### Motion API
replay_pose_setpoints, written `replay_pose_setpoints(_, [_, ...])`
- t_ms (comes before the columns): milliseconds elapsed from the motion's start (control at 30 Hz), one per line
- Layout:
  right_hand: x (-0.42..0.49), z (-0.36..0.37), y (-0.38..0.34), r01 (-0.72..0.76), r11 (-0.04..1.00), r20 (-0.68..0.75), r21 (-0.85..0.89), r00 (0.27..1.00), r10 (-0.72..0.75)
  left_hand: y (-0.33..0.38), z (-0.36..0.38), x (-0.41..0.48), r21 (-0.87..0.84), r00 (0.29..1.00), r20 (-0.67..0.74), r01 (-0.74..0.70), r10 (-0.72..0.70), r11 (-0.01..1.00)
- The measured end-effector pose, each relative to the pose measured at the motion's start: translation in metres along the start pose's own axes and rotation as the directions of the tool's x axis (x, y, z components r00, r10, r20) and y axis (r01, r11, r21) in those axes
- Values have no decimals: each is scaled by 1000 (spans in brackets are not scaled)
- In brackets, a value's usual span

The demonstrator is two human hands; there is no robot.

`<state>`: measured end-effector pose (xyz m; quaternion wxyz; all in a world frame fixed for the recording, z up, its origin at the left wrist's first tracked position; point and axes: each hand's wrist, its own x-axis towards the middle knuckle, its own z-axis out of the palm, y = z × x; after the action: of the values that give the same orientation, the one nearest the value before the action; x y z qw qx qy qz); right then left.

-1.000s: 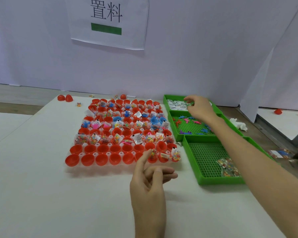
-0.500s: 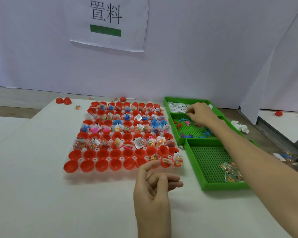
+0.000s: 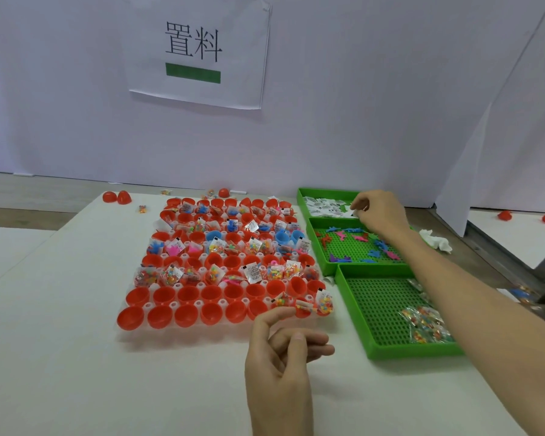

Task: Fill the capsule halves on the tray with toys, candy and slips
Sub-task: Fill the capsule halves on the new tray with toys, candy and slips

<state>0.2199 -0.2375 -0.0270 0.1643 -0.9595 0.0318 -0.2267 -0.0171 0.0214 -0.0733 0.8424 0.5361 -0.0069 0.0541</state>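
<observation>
On the white worktop (image 3: 60, 357), near its middle, a clear tray (image 3: 129, 333) packed with red capsule halves (image 3: 159, 316). In the rows toward the far edge, cups stuffed with toys, candy bags and little papers. In the two rows closest to the near edge, mostly bare red cups, with candy bags only at the right end of the last row.

Along the right edge, three green bins in a line, touching one another. In the far bin (image 3: 301, 196), a pile of paper slips (image 3: 321, 204). In the middle bin (image 3: 315, 247), small bright toys (image 3: 353, 247). In the near bin (image 3: 356, 309), shiny candy bags (image 3: 425, 322) in its right part.

Right grip (image 3: 379, 212) over the far bin, fingers curled down, tips pinching one slip (image 3: 352, 213).

Left grip (image 3: 280, 357) up in the air toward the near edge, just in front of the tray, fingers loose and a bit bent, pinching nothing, first finger lifted a little higher than the rest.

Near the far left corner, two loose red halves (image 3: 116, 197). By the right edge, beside the middle bin, a crumpled white tissue (image 3: 434, 239). On the wall behind, a paper sign (image 3: 199, 55) with a green bar.
</observation>
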Motion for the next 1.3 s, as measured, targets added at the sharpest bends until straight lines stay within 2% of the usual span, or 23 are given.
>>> replay_pose_setpoints(67, [-1, -4, -6, -22, 982, -25, 185, 999, 27, 0, 0, 0, 8, 1000, 3, 5, -5, 1000])
replay_pose_setpoints(167, [-11, -14, -20, -84, 865, 42, 496, 996, 72, -1, 0, 1, 1, 1000, 12, 21, -21, 1000])
replay_pose_setpoints(267, [-34, -32, -42, -113, 720, 155, 685, 988, 8, -2, 2, 0, -3, 998, 39, 44, -44, 999])
replay_pose_setpoints(333, [-58, -45, -57, -129, 603, 244, 787, 963, -112, -1, 5, -1, -2, 998, 41, 56, -56, 998])
replay_pose_setpoints(400, [-85, -56, -71, -123, 561, 351, 819, 880, -320, -1, 7, -2, -2, 998, 15, 54, -54, 999])
replay_pose_setpoints(467, [-114, -62, -86, -152, 562, 487, 813, 707, -513, -2, 8, -2, -8, 999, 3, 54, -54, 999])
replay_pose_setpoints(500, [-127, -62, -93, -172, 565, 536, 807, 616, -577, -3, 8, -3, -5, 998, 10, 57, -56, 998])
replay_pose_setpoints(533, [-136, -61, -99, -163, 576, 557, 801, 556, -617, -4, 8, -3, -1, 998, 19, 54, -54, 999])
replay_pose_setpoints(567, [-142, -58, -103, -127, 593, 558, 795, 535, -634, -4, 8, -3, 0, 999, 21, 47, -47, 999])
replay_pose_setpoints(633, [-145, -55, -107, -67, 617, 544, 784, 552, -632, -3, 5, -3, -21, 999, -8, 43, -44, 999])
replay_pose_setpoints(733, [-136, -62, -100, -106, 611, 546, 784, 586, -598, -1, 2, 0, -106, 994, -38, 95, -100, 990])
replay_pose_setpoints(767, [-129, -64, -93, -96, 624, 528, 776, 641, -557, -1, 1, 1, -115, 993, -40, 110, -115, 987])
replay_pose_setpoints(800, [-121, -64, -85, -73, 659, 491, 749, 730, -477, 0, 1, 1, -116, 992, -37, 117, -122, 986])
replay_pose_setpoints(867, [-103, -59, -66, -41, 796, 337, 605, 918, -208, 1, 3, 0, -115, 991, -24, 130, -134, 985])
replay_pose_setpoints(900, [-94, -54, -57, -49, 870, 254, 491, 963, -90, 2, 4, -1, -114, 990, -16, 138, -141, 984])
replay_pose_setpoints(933, [-86, -48, -49, -71, 919, 224, 387, 974, -19, 2, 4, -2, -112, 989, -13, 144, -146, 983])
replay_pose_setpoints(967, [-81, -43, -43, -98, 949, 261, 299, 965, 17, 2, 5, -2, -113, 988, -6, 150, -152, 982])
replay_pose_setpoints(1067, [-73, -24, -33, -143, 983, 475, 117, 877, 71, 3, 4, -2, -115, 985, 14, 173, -173, 978])
replay_pose_setpoints(1300, [-70, -15, -33, -134, 984, 480, 117, 875, 62, 2, 3, 0, -58, 981, 26, 193, -192, 979])
